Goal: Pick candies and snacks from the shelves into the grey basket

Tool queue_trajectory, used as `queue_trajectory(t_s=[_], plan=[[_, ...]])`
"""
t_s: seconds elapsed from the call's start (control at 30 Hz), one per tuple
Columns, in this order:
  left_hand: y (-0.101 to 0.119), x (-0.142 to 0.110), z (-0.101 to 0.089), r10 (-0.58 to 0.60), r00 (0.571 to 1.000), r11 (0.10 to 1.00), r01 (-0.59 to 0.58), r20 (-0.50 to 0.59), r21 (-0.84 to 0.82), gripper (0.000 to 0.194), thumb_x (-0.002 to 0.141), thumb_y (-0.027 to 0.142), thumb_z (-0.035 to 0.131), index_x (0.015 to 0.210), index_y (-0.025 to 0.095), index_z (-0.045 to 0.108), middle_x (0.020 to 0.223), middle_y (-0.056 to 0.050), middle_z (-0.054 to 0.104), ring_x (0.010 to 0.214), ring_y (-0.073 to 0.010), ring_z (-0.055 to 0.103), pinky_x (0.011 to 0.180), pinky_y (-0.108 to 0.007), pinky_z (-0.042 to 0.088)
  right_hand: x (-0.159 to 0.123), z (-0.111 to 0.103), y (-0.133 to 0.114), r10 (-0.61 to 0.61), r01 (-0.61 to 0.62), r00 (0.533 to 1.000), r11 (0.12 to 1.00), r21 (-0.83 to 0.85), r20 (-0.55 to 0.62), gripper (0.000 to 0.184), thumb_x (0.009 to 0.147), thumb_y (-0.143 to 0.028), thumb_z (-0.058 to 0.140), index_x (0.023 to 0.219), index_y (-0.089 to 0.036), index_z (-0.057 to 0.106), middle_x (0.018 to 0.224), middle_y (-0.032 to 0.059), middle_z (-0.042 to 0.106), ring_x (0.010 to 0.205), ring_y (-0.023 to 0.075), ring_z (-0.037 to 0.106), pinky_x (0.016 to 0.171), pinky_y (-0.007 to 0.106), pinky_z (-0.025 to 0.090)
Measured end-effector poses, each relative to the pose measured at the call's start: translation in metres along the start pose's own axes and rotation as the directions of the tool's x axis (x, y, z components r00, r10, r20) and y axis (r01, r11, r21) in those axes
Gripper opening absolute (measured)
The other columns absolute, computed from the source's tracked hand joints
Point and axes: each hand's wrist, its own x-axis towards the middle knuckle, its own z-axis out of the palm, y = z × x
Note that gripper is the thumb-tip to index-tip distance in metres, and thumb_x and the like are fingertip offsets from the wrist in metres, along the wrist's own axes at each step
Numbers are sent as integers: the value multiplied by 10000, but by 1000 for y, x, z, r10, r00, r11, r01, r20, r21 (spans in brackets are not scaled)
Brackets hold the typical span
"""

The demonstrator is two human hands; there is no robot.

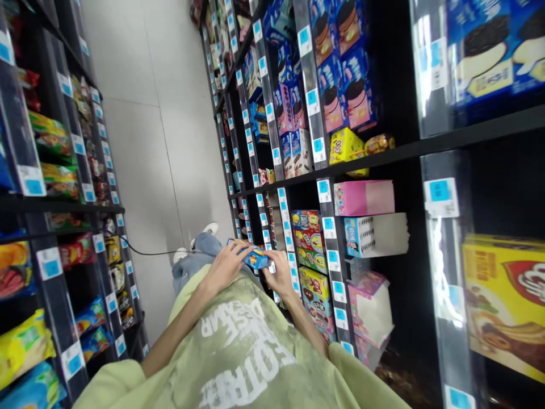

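In front of my shirt, a small blue snack box (256,259) with a printed picture is held between both hands. My left hand (229,262) is closed around its left end, with the fingers lying over the upper side. At the other end, my right hand (279,274) grips the box's edge between thumb and fingers. Part of the box is hidden beneath the left fingers. Just beyond my right hand is the shelf front with its row of price tags (289,244). Small stacked snack boxes (309,238) stand on that shelf.
Tall black shelving with blue cookie boxes (347,85), a yellow box (506,301) and opened display cartons (374,236) rises on the right. Shelves of bagged snacks (51,136) line the left. A grey floor aisle (149,142) runs between. A thin black cable (149,252) crosses leftward.
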Motion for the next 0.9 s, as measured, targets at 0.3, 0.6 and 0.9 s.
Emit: queue_trajectory(t_s=[0.3,0.6,0.9], plan=[[-41,85,-16,7,986,1000,-6,168,-9,634,822,-8,444,1388,269,513,1372,-66,561,1248,-289,452,1001,-460,459,54,5,15,251,-249,961,968,34,-116,417,858,-217,621,1270,-242,565,1275,101,545,1219,254,504,1064,453,419],[-75,154,-53,-35,960,999,43,277,-24,566,880,63,428,1420,233,456,1354,-100,551,1271,-289,426,708,-342,579,77,20,9,703,-675,710,697,241,-42,431,850,-340,639,1241,-188,542,1212,123,574,1039,226,610,813,356,565],[-66,269,-36,124,961,971,-66,246,-229,485,947,136,411,1431,144,439,1440,-138,499,1341,-278,415,1103,-475,423,52,63,-37,799,-760,601,571,310,1,279,833,-387,598,1047,-214,643,1032,95,657,920,237,664,813,400,574]])
